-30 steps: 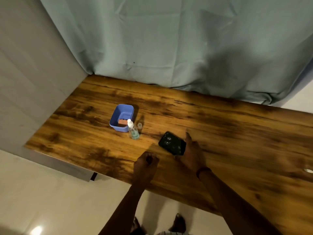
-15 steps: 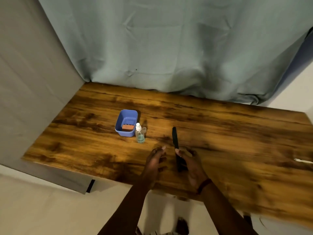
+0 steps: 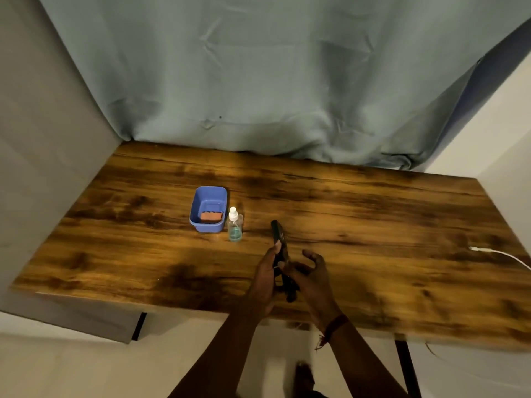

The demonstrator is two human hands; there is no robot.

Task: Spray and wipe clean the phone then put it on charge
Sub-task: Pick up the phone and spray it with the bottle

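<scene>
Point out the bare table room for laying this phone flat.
Widest bare patch: the table between the right hand and the white charging cable. Also bare: the left end beyond the blue tub, and the back strip along the curtain. Crowded: tub, spray bottle and the left hand gripping the phone sit close together.

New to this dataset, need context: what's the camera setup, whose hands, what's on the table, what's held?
No robot: a person's bare hands, filmed by one wide-angle camera on their head, looking down. On the wooden table stand a blue tub holding an orange sponge and a spray bottle beside it; a white charging cable lies at the right edge. The left hand grips a dark phone edge-on; the right hand is at its lower end, grip unclear.
</scene>
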